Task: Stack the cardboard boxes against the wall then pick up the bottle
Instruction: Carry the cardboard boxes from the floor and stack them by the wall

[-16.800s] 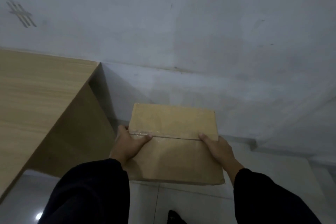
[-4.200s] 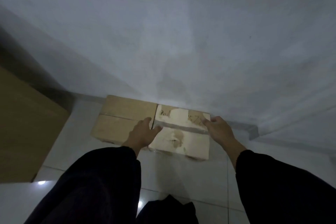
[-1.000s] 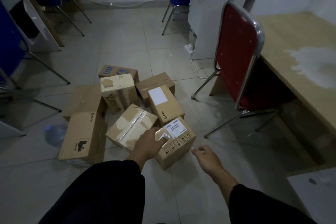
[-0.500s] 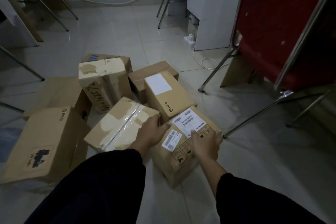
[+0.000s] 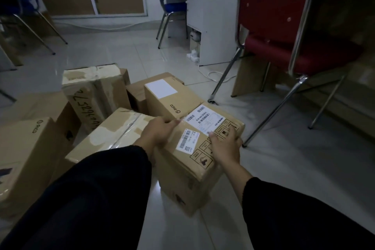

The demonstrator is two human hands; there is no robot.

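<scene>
Two dark sleeves (image 5: 97, 193) reach forward and down from the bottom of the view. Both hands are on the labelled box (image 5: 188, 170), the nearest one, which stands on the tiled floor (image 5: 304, 168). The left hand (image 5: 159, 133) lies at its top left edge with the fingers (image 5: 172, 122) hooked over the far rim, grasping it. The right hand (image 5: 225, 148) is spread across the top beside the shipping labels, its fingertips bent over the right edge, also grasping the box.

Touching the labelled box on the left lies a taped box (image 5: 113, 134), and a big box (image 5: 26, 154) stands further left. Just behind the hands is a Pico box (image 5: 170, 99) bearing a blank white sticker, with a scrawled box (image 5: 95, 95) standing to its left. Every box is sealed, so their contents are hidden.

Beyond them to the right stands a red chair (image 5: 284, 26), and past it a white bench (image 5: 211, 16) with a cable (image 5: 215, 76) on the floor at its foot.
</scene>
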